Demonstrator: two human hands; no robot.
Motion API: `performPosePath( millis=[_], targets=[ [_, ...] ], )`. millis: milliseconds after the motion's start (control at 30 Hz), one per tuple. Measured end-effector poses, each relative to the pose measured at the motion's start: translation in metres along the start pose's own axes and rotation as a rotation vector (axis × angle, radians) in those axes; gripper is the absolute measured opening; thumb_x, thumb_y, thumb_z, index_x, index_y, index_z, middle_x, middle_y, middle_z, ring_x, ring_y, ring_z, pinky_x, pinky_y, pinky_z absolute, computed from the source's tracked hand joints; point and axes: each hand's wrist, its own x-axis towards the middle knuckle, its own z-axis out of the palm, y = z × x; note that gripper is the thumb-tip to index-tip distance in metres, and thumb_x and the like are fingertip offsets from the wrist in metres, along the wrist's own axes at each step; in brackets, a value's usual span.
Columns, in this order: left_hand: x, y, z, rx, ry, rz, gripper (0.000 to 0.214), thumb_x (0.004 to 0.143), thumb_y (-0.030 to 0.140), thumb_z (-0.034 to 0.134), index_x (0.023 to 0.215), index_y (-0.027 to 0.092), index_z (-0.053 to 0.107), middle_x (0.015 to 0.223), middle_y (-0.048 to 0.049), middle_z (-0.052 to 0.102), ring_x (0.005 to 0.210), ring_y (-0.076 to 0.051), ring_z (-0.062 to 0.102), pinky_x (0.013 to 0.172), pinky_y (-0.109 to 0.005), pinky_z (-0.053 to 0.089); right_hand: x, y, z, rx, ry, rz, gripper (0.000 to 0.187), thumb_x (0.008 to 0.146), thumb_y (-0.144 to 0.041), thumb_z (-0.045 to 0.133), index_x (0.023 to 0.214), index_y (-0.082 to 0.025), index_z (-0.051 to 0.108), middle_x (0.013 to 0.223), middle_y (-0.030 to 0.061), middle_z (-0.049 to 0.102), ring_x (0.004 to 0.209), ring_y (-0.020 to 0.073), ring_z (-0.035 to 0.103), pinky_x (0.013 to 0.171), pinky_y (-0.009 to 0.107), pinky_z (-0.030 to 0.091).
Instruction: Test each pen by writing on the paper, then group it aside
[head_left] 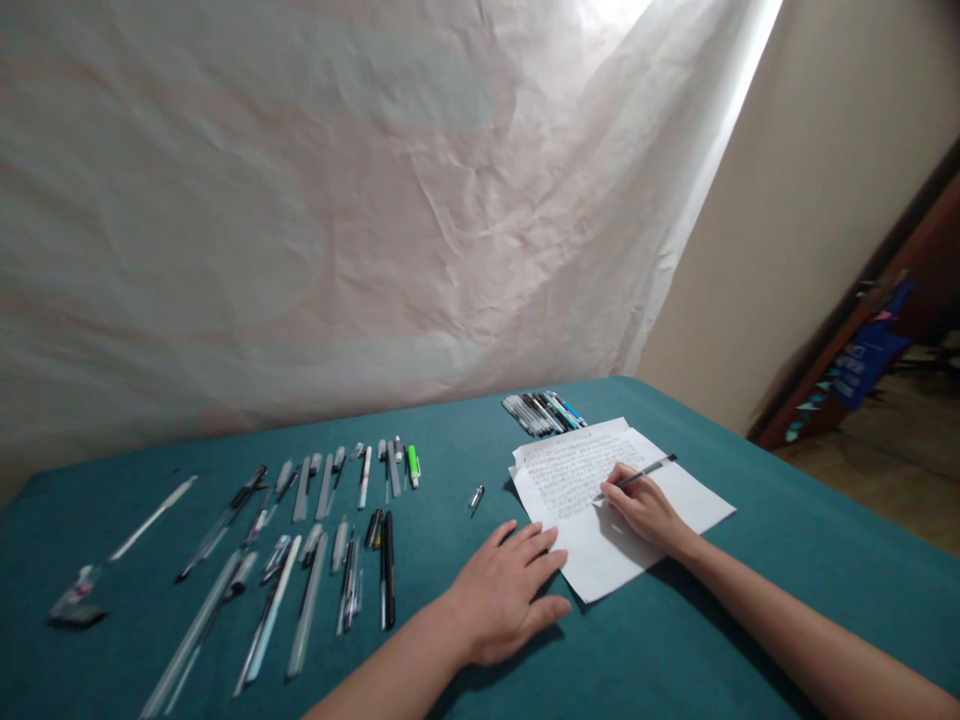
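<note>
My right hand (pixel 637 503) grips a pen (pixel 651 469), fingers closed round its barrel, tip down on a sheet of paper (pixel 600 560). Rows of handwriting cover the sheet's upper part; its lower part is blank. More paper lies beneath and to the right. My left hand (pixel 510 590) rests flat with fingers spread, its fingertips at the left edge of the sheet. A small pen cap (pixel 477 497) lies on the cloth just beyond the left hand.
A green cloth (pixel 450 440) covers the table. Several dismantled pens, with barrels, refills and caps apart, lie at left, including a black pen (pixel 387 570) and a green highlighter cap (pixel 413 465). A row of pens (pixel 544 413) lies behind the paper. A pale sheet (pixel 337 200) hangs behind.
</note>
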Motion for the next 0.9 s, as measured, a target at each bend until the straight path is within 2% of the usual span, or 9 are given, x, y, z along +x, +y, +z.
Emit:
performPosePath(
  millis=[167, 300, 500, 900],
  targets=[
    [-0.0003, -0.0014, 0.0012, 0.004, -0.001, 0.003, 0.049, 0.087, 0.051, 0.029, 0.130, 0.028, 0.036, 0.140, -0.0045, 0.032, 0.129, -0.024, 0.025, 0.104, -0.043, 0.014, -0.0017, 0.0022, 0.0023, 0.003, -0.019, 0.002, 0.015, 0.076, -0.028, 0.047, 0.065, -0.020, 0.045, 0.049, -0.0044, 0.046, 0.045, 0.0109, 0.041, 0.045, 0.023, 0.033],
    [-0.0008, -0.0022, 0.0022, 0.007, 0.008, 0.006, 0.049, 0.087, 0.050, 0.030, 0.129, 0.028, 0.037, 0.140, -0.0045, 0.033, 0.128, -0.025, 0.026, 0.103, -0.044, 0.015, -0.0019, 0.0028, 0.0023, -0.018, -0.014, -0.045, 0.015, 0.076, -0.026, 0.048, 0.063, -0.020, 0.045, 0.054, -0.0032, 0.046, 0.050, 0.0114, 0.042, 0.049, 0.024, 0.034],
    [-0.0014, -0.0026, 0.0025, -0.002, 0.015, 0.010, 0.049, 0.087, 0.050, 0.030, 0.129, 0.027, 0.037, 0.140, -0.0047, 0.033, 0.128, -0.025, 0.026, 0.103, -0.044, 0.015, -0.0027, 0.0008, 0.0026, -0.024, -0.017, -0.022, 0.014, 0.077, -0.026, 0.046, 0.065, -0.020, 0.046, 0.051, -0.0038, 0.046, 0.047, 0.0112, 0.041, 0.047, 0.024, 0.033],
    [-0.0027, -0.0011, 0.0011, 0.001, 0.021, 0.007, 0.050, 0.086, 0.052, 0.029, 0.129, 0.028, 0.036, 0.140, -0.0043, 0.033, 0.129, -0.025, 0.025, 0.103, -0.044, 0.016, -0.0015, 0.0023, 0.0019, -0.061, -0.025, -0.073, 0.015, 0.078, -0.025, 0.045, 0.064, -0.020, 0.044, 0.058, -0.0028, 0.045, 0.054, 0.0128, 0.043, 0.055, 0.026, 0.035]
  ],
)
